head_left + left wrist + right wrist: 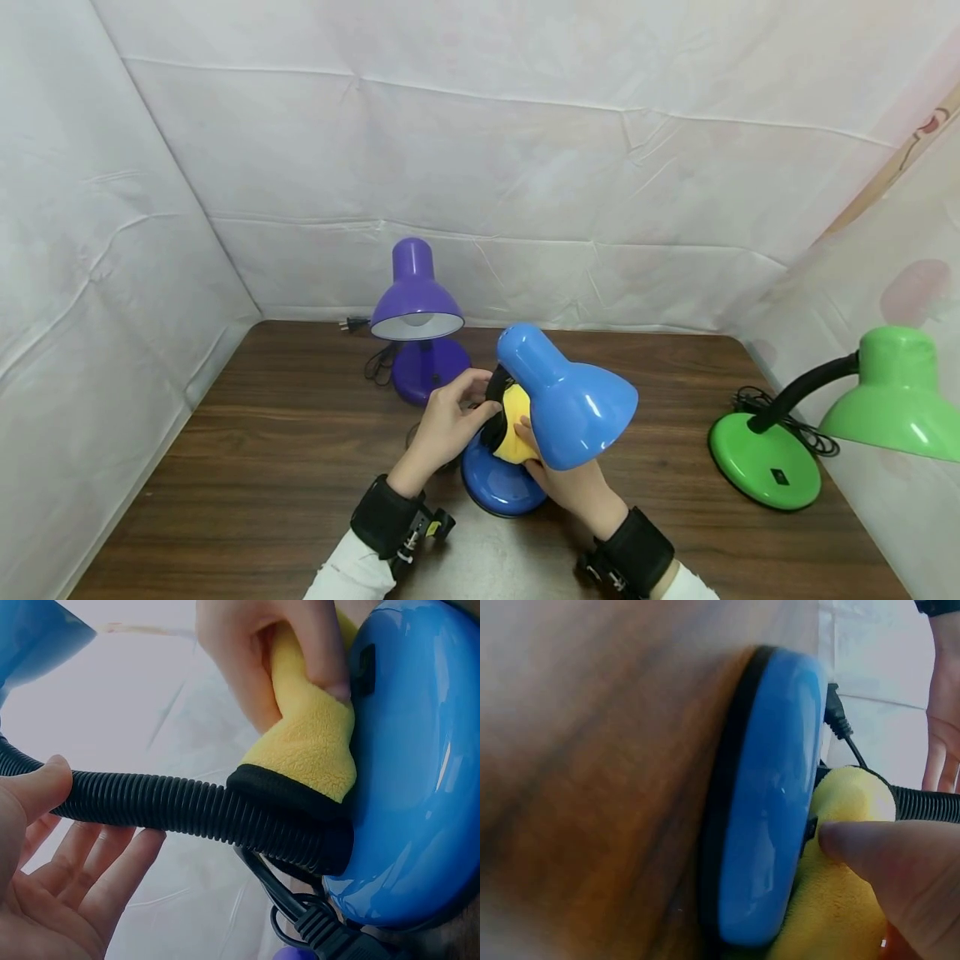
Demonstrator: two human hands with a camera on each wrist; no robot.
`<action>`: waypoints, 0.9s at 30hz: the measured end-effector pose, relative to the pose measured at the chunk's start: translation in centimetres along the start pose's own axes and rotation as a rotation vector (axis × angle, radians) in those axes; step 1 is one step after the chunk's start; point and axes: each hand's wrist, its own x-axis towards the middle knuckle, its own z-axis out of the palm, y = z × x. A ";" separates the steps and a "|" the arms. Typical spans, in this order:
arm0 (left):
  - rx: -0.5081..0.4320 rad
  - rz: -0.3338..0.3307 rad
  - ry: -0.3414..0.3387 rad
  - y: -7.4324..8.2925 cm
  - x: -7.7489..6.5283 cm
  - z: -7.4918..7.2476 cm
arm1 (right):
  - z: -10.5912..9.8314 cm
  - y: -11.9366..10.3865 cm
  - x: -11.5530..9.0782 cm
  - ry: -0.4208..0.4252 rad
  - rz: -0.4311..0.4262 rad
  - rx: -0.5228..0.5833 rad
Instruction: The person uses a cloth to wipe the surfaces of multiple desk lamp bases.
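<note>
A blue desk lamp [588, 408] stands on the wooden table, its shade tilted toward the right. My left hand [450, 423] holds the lamp's black ribbed neck [150, 799], thumb on one side and fingers on the other. In my right hand [576, 483] is a yellow cloth [311, 739] with a black edge, gripped between thumb and fingers. The cloth lies against the lower neck, close to the blue base [420, 765] and its small black switch [810, 827]. From the head view, the shade hides part of the right hand.
Behind the left hand stands a purple lamp [417, 308]. A green lamp [765, 462] with a coiled cord is at the table's right edge. The blue lamp's cord and plug [330, 930] lie beside its base. White sheeting [480, 167] walls the table [285, 467].
</note>
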 end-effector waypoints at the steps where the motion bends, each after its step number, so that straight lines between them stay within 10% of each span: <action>1: -0.002 0.000 0.000 0.0 0.0 0.0 | 0.1 0.1 0.1 0.007 -0.010 -0.003; 11: 0.020 0.002 0.007 0.0 0.0 0.1 | -0.4 0.2 0.4 0.016 -0.051 0.014; 27: -0.004 -0.001 0.002 0.1 0.0 0.1 | -2.2 -1.8 -2.4 -0.265 -0.011 -0.210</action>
